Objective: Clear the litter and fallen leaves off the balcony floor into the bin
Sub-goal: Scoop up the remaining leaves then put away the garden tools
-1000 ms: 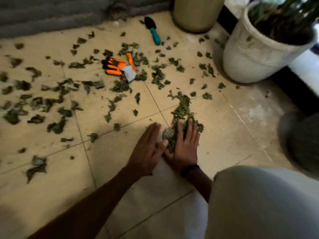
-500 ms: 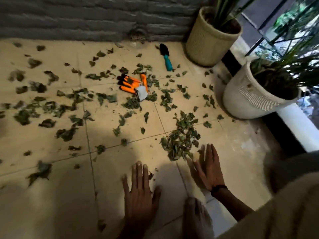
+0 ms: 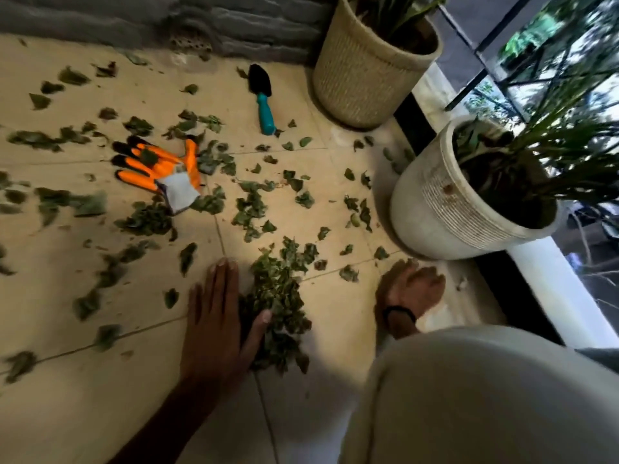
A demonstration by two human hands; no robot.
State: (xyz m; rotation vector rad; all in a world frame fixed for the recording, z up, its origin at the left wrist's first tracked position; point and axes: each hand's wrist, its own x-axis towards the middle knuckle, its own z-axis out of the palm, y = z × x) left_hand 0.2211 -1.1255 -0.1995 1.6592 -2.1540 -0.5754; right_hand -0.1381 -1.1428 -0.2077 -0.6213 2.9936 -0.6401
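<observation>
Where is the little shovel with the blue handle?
The trowel lies on the floor tiles near the grey wall at the top of the head view, just left of the woven beige plant pot and up-right of the orange gloves.

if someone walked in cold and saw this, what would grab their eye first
Probably the orange gloves, the brightest thing on the tiled floor, lying among scattered leaves left of centre. Next, the heaped leaf pile near the middle, with the left hand flat against its left side and the right hand apart to the right, near the white plant pot. A teal-handled trowel lies further back by the woven pot.
</observation>
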